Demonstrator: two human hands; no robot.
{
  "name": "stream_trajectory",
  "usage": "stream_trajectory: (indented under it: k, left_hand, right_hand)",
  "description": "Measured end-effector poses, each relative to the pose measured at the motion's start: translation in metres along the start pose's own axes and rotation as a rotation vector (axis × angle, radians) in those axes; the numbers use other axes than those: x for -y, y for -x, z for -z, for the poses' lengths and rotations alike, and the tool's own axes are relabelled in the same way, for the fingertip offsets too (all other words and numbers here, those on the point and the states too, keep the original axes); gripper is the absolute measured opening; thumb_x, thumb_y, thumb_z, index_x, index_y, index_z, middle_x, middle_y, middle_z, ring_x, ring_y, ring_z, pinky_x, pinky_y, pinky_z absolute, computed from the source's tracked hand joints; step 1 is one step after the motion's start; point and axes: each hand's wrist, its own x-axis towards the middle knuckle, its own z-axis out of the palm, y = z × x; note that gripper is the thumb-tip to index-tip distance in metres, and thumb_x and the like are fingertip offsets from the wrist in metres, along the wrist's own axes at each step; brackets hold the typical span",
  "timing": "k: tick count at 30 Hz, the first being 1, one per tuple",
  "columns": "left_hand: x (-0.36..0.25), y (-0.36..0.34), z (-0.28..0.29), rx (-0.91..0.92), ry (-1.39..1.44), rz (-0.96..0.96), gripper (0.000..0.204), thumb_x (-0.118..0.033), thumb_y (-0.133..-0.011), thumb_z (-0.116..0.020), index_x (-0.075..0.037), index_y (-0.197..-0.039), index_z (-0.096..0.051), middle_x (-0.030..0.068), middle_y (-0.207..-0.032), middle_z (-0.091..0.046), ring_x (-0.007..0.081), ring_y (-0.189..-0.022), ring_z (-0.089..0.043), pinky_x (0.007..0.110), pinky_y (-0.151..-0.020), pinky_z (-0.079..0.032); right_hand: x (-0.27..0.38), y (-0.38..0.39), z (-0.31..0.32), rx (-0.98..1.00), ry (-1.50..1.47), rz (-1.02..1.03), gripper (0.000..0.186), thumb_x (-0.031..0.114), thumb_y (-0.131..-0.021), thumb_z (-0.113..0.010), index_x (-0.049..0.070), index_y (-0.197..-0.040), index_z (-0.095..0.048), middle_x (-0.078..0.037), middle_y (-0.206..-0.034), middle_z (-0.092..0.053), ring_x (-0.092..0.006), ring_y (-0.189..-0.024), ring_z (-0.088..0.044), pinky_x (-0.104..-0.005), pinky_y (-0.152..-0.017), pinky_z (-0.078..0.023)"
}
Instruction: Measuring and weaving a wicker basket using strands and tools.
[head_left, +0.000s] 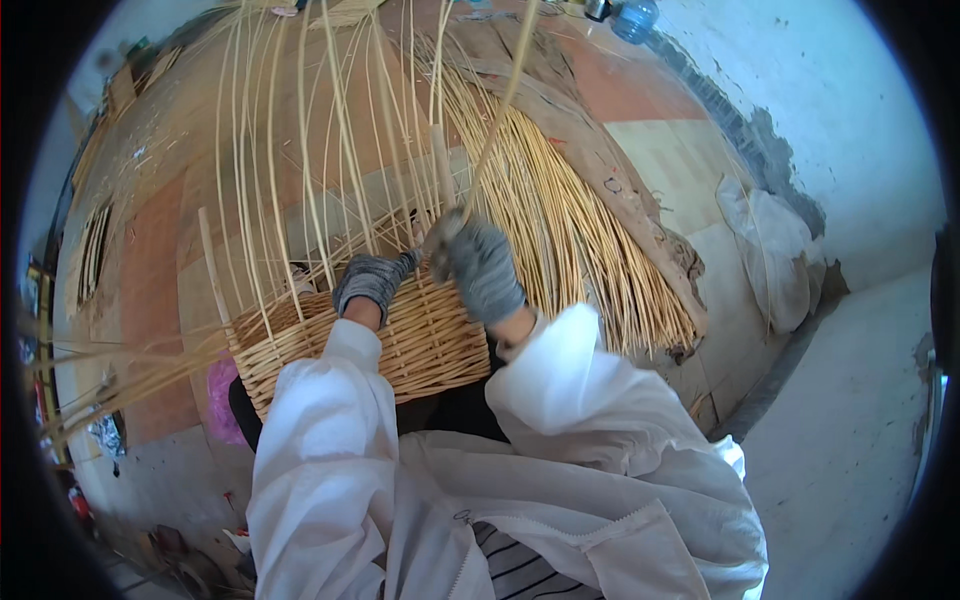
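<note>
A partly woven wicker basket (432,345) rests at my lap, its tall upright rods (273,170) rising away from me. My left hand (370,284), in a grey knit glove, grips the woven upper edge, fingers bent over it. Just to its right is my right hand (482,272), gloved alike and somewhat blurred. It closes round a long pale willow rod (503,108) that slants up to the far edge of the view. A thicker stake (441,165) stands at the basket's corner beside it. The fingertips of both hands are close together and partly hidden.
A large spread of willow rods (570,230) lies on brown cloth (650,225) to the right. Loose rod ends (130,385) stick out left of the basket, above a pink plastic bag (224,400). A whitish sack (768,250) leans by the right wall; a blue water bottle (634,20) stands far off.
</note>
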Motion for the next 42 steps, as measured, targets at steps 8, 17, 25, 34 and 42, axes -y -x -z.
stream_trajectory:
  k: [8,17,25,34,42]
  left_hand:
    - [-0.005,0.018,0.008,0.042,0.015,0.055,0.078,-0.06,-0.063,-0.066,0.003,-0.108,-0.057,0.0198,-0.114,-0.055,0.0311,-0.106,-0.053,0.035,-0.089,-0.04]
    - [0.232,0.072,-0.019,-0.815,0.762,-0.498,0.046,-0.019,-0.07,-0.071,-0.001,-0.11,-0.055,0.0161,-0.102,-0.057,0.0332,-0.094,-0.053,0.041,-0.09,-0.039]
    - [0.263,0.051,0.057,-0.785,0.262,-0.433,0.042,-0.013,-0.068,-0.07,-0.009,-0.108,-0.059,0.0131,-0.103,-0.053,0.0283,-0.094,-0.053,0.034,-0.085,-0.044]
    - [0.3,0.032,0.109,-0.344,-0.203,-0.566,0.04,-0.029,-0.075,-0.061,-0.011,-0.111,-0.056,0.015,-0.099,-0.057,0.0293,-0.089,-0.057,0.038,-0.079,-0.046]
    - [0.345,-0.045,0.089,-0.382,-0.559,-0.613,0.044,-0.043,-0.077,-0.054,-0.013,-0.108,-0.057,0.016,-0.101,-0.059,0.0305,-0.096,-0.057,0.039,-0.082,-0.045]
  right_hand:
    - [-0.007,0.013,0.045,-0.252,-1.334,-0.63,0.018,0.02,-0.088,-0.048,0.009,-0.075,-0.047,0.0,-0.053,-0.04,-0.0162,-0.043,-0.036,-0.0359,-0.054,-0.043]
    - [0.061,0.054,0.064,-0.12,-0.235,-0.783,0.012,0.016,-0.083,-0.059,0.005,-0.078,-0.056,-0.003,-0.062,-0.054,-0.0134,-0.054,-0.053,-0.026,-0.055,-0.048]
    - [0.181,0.062,-0.209,0.64,0.503,0.34,0.032,0.03,-0.087,-0.049,0.001,-0.082,-0.062,-0.014,-0.078,-0.06,-0.0275,-0.069,-0.058,-0.0368,-0.062,-0.046]
    - [0.212,0.089,-0.257,0.481,0.728,0.475,0.015,0.017,-0.081,-0.048,0.007,-0.084,-0.06,-0.01,-0.067,-0.06,-0.0258,-0.06,-0.06,-0.0336,-0.055,-0.049]
    - [0.222,0.118,-0.304,0.655,0.83,0.24,0.022,0.025,-0.077,-0.053,0.005,-0.083,-0.058,-0.013,-0.074,-0.062,-0.0271,-0.074,-0.062,-0.0419,-0.065,-0.048]
